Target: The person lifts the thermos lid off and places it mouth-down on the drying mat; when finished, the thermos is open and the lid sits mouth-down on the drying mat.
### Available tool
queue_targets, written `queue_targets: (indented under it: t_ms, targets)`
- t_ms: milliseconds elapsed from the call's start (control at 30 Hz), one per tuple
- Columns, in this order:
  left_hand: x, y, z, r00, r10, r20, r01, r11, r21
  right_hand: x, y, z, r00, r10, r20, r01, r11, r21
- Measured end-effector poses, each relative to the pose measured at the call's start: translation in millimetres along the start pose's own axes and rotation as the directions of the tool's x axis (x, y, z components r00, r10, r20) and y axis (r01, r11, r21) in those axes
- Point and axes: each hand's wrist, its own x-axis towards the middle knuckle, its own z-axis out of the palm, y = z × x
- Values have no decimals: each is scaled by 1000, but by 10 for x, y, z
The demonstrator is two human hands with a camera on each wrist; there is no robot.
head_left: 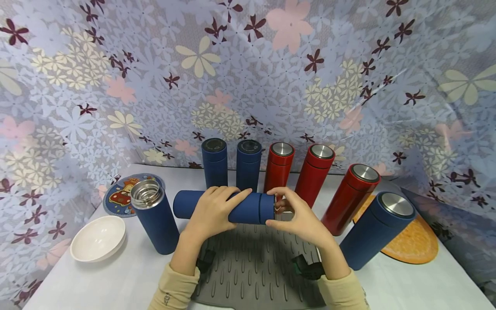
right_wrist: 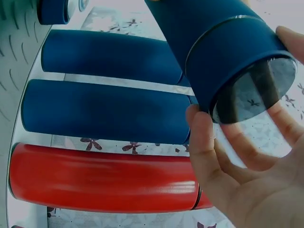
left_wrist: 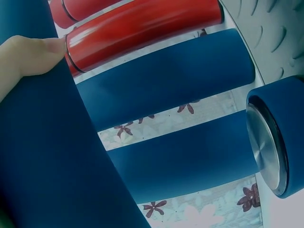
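A flowered cloth point(head_left: 248, 94) rises behind the white table point(head_left: 50, 284), and on this table lies a grey ribbed mat point(head_left: 248, 267). To the right is a round orange-brown mat point(head_left: 416, 239), partly hidden by a blue bottle with a steel lid point(head_left: 372, 237); at the far left is a blue picture mat point(head_left: 116, 202). Along the back stand two dark-lidded blue bottles point(head_left: 215, 170) and, beside them, three red bottles point(head_left: 346, 204). The held blue bottle point(head_left: 248, 211) is lying horizontally in the air, above the grey ribbed mat. An open blue bottle point(head_left: 156, 228) stands to its left, near a white bowl point(head_left: 98, 239). The left hand point(head_left: 215, 213) has its fingers wrapped around the bottle's body. The right hand point(head_left: 298, 215) is smaller in view; its fingers and thumb grasp the cap point(right_wrist: 237, 59) at the edges.
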Motion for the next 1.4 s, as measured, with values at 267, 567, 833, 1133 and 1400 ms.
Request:
queue_targets:
  t_ms: [267, 567, 833, 1133, 1400]
  targets:
    - [1, 2, -13, 1000, -1, 2, 1, 1000, 17, 4, 35, -13, 999, 32, 36, -31, 999, -31]
    - [-1, 5, -22, 1000, 1, -7, -1, 999, 33, 27, 3, -14, 950, 310, 40, -306, 949, -75]
    - [-8, -1, -37, 1000, -5, 0, 5, 1000, 27, 0, 30, -25, 978, 193, 72, -199, 977, 75]
    - [-7, -2, -36, 1000, -11, 11, 11, 1000, 21, 0, 28, -29, 990, 124, 67, -128, 991, 49]
    - [-10, 1, -26, 1000, -15, 21, 15, 1000, -3, 31, -7, -11, 950, 309, 55, -308, 951, -22]
